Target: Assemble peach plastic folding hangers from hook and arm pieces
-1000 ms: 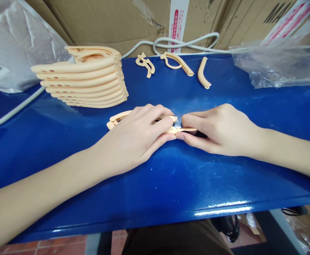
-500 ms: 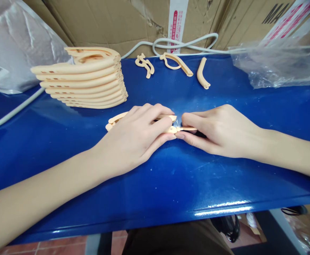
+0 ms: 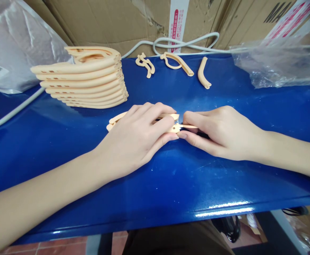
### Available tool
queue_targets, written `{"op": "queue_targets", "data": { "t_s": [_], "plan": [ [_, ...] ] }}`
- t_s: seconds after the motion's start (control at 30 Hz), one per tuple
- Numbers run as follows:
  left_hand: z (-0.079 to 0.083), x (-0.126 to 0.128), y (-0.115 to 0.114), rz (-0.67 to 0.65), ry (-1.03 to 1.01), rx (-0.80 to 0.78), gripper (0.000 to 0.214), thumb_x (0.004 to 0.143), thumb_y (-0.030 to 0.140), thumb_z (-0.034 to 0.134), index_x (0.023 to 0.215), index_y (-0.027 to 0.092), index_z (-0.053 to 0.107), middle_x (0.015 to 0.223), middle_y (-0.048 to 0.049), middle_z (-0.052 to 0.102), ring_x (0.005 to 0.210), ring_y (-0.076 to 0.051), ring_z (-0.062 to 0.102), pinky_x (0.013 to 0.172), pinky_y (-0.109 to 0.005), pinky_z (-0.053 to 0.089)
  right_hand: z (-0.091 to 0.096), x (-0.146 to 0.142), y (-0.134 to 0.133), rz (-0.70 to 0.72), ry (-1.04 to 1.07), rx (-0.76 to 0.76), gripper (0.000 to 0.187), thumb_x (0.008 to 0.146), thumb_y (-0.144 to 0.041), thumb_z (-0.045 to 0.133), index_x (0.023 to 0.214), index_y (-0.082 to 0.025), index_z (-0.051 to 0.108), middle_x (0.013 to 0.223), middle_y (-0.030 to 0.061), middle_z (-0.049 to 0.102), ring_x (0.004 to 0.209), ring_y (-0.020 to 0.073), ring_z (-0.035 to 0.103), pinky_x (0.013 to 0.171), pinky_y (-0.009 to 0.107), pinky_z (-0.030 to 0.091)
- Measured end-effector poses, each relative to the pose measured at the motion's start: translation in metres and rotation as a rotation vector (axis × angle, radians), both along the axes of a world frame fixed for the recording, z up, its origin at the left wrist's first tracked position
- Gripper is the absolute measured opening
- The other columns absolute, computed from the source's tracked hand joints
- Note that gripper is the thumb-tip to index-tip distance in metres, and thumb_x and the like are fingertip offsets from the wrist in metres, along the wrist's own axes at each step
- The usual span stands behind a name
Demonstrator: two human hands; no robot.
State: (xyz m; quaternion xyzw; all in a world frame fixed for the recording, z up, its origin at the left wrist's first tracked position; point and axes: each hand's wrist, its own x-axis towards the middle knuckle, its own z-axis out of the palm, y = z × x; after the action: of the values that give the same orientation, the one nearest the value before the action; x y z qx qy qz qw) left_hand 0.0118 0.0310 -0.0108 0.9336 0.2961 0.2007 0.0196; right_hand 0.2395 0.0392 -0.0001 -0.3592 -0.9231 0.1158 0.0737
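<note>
My left hand [image 3: 136, 136] lies over a peach plastic hanger part [image 3: 117, 119] on the blue table [image 3: 155, 184], fingers closed on it and pressing it down. My right hand [image 3: 218, 131] meets it from the right, fingers pinched on a thin peach piece [image 3: 189, 126] that joins the part at the middle. Most of both pieces is hidden under my fingers.
A stack of several peach hanger halves [image 3: 83, 79] stands at the back left. Three loose peach pieces [image 3: 145, 64] [image 3: 176, 63] [image 3: 204, 73] lie at the back. A white cable [image 3: 187, 44], cardboard boxes [image 3: 112, 21] and plastic bags [image 3: 279, 63] [image 3: 9, 46] border the table.
My right hand has shifted slightly left and up, pushing the thin piece closer into the part under my left hand. The left hand has barely moved.
</note>
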Motion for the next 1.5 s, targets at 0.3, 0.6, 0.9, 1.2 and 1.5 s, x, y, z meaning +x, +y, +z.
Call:
{"op": "queue_targets", "data": {
  "t_s": [0.3,0.6,0.9,1.2,1.5],
  "plan": [
    [0.001,0.000,-0.001,-0.007,-0.007,0.038,0.026,0.105,0.030,0.045,0.106,0.013,0.065,0.125,-0.0138,0.066,0.099,-0.030,0.062,0.083,-0.045,0.048,0.002,-0.001,-0.004,-0.018,-0.015,-0.035,0.039,0.103,-0.048,0.028,0.083,-0.021,0.046,0.064,0.0003,0.053,0.051,0.0136,0.047,0.055,0.030,0.023],
    [0.001,-0.001,-0.001,0.013,-0.003,0.085,0.023,0.106,0.033,0.045,0.103,0.018,0.063,0.127,-0.0127,0.066,0.107,-0.030,0.064,0.088,-0.045,0.050,-0.006,0.001,-0.007,-0.001,0.076,0.073,0.039,0.105,-0.044,0.029,0.080,-0.020,0.047,0.059,-0.0022,0.047,0.048,0.0125,0.043,0.053,0.029,0.021],
    [-0.001,-0.001,0.001,-0.011,-0.052,0.108,0.022,0.103,0.031,0.051,0.099,0.014,0.064,0.126,-0.0166,0.066,0.106,-0.033,0.065,0.087,-0.049,0.051,-0.007,0.001,-0.006,0.007,0.143,0.054,0.037,0.106,-0.041,0.032,0.076,-0.021,0.042,0.057,-0.0047,0.042,0.046,0.0105,0.041,0.051,0.028,0.022],
    [0.000,-0.003,0.000,-0.025,-0.014,0.081,0.021,0.104,0.027,0.048,0.099,0.014,0.064,0.130,-0.0145,0.065,0.112,-0.032,0.063,0.094,-0.049,0.050,-0.010,0.002,-0.010,0.036,-0.010,0.278,0.042,0.107,-0.037,0.023,0.090,-0.017,0.056,0.059,-0.0004,0.051,0.047,0.0142,0.044,0.050,0.028,0.020],
    [-0.001,-0.003,0.002,-0.039,-0.007,0.031,0.025,0.106,0.031,0.043,0.098,0.018,0.063,0.130,-0.0117,0.065,0.109,-0.028,0.063,0.091,-0.046,0.050,-0.004,-0.002,-0.011,0.049,-0.157,0.306,0.047,0.107,-0.034,0.021,0.097,-0.014,0.062,0.062,0.0034,0.058,0.047,0.0167,0.047,0.048,0.029,0.021]
  ]
}}
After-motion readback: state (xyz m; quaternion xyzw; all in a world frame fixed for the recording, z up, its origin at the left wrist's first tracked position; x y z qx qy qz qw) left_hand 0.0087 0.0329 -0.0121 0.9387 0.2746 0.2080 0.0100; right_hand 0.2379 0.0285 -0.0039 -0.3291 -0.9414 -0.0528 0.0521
